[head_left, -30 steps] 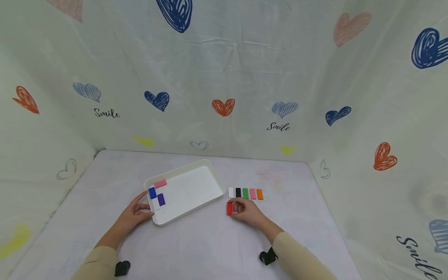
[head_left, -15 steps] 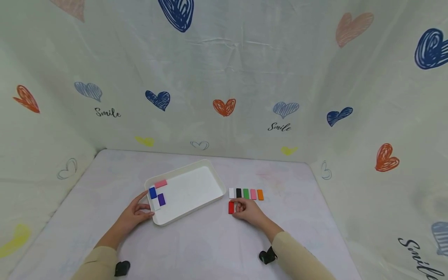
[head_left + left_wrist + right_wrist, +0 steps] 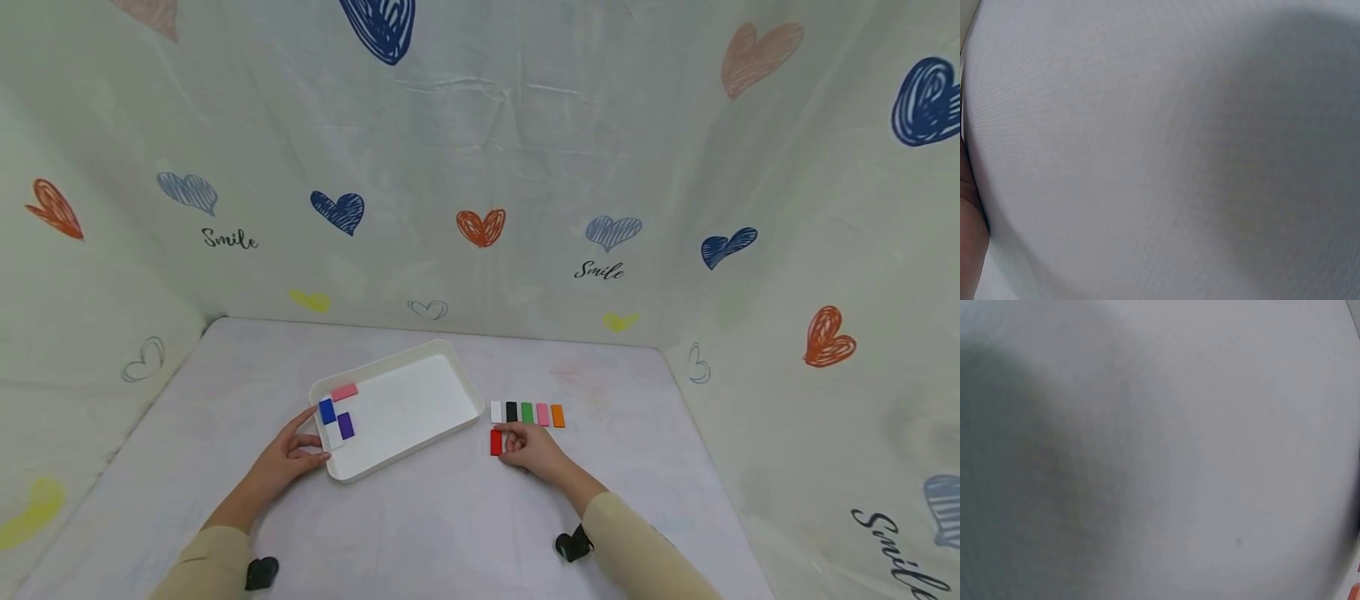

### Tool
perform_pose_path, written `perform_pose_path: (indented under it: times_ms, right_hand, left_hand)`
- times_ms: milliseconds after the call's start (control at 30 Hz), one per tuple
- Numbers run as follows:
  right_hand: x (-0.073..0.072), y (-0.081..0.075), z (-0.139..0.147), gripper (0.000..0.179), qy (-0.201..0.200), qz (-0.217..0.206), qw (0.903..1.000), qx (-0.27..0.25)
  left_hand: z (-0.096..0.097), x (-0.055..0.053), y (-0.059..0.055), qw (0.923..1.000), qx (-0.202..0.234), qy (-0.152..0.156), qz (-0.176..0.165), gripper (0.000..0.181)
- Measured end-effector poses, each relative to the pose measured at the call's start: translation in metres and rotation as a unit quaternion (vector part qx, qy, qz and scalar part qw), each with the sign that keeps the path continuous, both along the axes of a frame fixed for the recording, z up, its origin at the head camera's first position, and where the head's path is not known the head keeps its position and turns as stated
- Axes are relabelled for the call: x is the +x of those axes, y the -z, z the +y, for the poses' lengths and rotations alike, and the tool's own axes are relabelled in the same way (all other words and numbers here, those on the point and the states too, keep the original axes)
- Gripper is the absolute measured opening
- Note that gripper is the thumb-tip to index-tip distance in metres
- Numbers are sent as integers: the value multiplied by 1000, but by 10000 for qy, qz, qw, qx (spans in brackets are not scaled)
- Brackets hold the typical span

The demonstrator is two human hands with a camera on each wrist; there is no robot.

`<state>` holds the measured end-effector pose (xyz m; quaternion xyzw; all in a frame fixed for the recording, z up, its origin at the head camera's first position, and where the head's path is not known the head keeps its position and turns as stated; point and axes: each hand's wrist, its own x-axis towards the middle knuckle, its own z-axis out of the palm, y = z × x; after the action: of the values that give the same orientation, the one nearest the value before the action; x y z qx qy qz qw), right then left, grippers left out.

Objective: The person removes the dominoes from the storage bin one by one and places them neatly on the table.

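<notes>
In the head view my left hand (image 3: 288,450) holds the left end of a white tray (image 3: 408,454), its index finger and thumb at the rim. Inside that end lie a pink block (image 3: 344,392), a blue block (image 3: 327,411), a purple block (image 3: 346,425) and a white block (image 3: 333,436), all flat and domino-like. Right of the tray, my right hand (image 3: 531,447) pinches a red block (image 3: 496,442) at the tabletop, index finger on its far end and thumb at its near end. Curled fingers hide what lies just right of it. Both wrist views show mostly blurred pale cloth.
Just beyond my right hand stands a row of blocks: white (image 3: 496,412), black (image 3: 512,412), green (image 3: 527,412), pink (image 3: 542,414) and orange (image 3: 557,416). A pale cloth covers the table (image 3: 420,533). A heart-printed curtain (image 3: 480,150) rises behind and at both sides.
The red block has shifted slightly right and toward the row, with my right hand on it. My left hand and the tray have stayed in place.
</notes>
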<state>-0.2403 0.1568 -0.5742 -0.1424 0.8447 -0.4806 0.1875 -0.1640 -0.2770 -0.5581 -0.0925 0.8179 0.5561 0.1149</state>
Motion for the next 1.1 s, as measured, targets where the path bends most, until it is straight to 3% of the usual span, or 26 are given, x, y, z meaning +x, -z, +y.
perform_pose_path:
  times_ms: [1100]
  right_hand:
    - [1, -2, -3, 42, 73, -38, 10000, 48]
  left_hand:
    - [1, 1, 0, 10000, -68, -32, 64, 95]
